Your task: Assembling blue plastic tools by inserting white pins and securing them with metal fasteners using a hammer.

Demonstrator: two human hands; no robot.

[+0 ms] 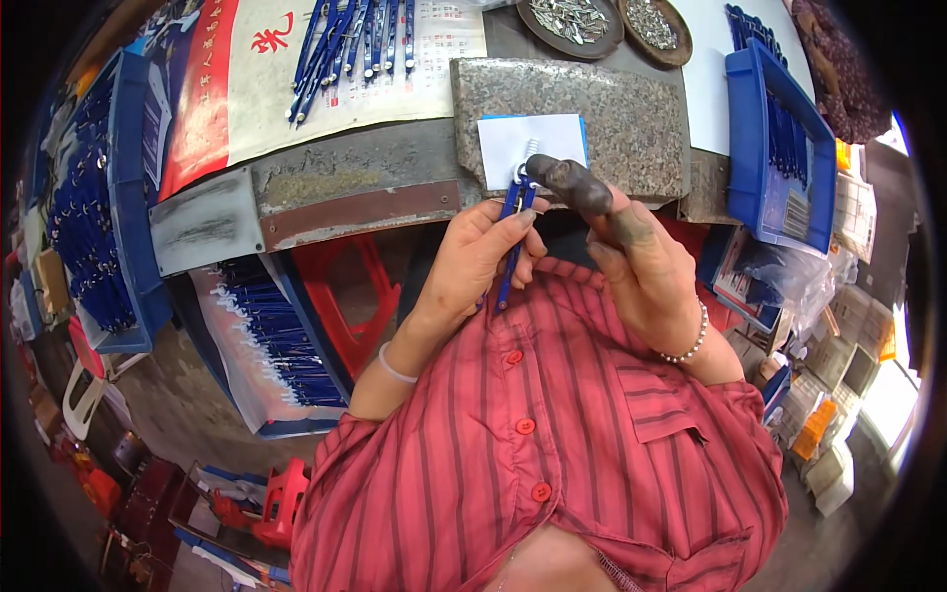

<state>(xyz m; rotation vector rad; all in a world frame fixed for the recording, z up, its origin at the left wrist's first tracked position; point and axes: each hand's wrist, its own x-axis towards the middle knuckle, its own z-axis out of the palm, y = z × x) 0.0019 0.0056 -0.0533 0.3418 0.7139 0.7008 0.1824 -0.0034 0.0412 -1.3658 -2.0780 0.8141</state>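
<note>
My left hand grips a blue two-legged tool, shaped like a drawing compass, with its legs pointing down toward my body. A silvery ring shows at the tool's upper end. My right hand is bent over that end, with dark coverings or stains on its fingers. Its fingertips meet at the ring and seem to pinch it; anything small between them is hidden. Just beyond lies a white paper pad with a blue edge, and a small coiled spring appears over it.
A speckled stone slab bears the pad. Behind it stand two round dishes, one dark, filled with small metal parts. Several blue legs lie on printed paper. Blue bins flank me. Below the table is a red stool.
</note>
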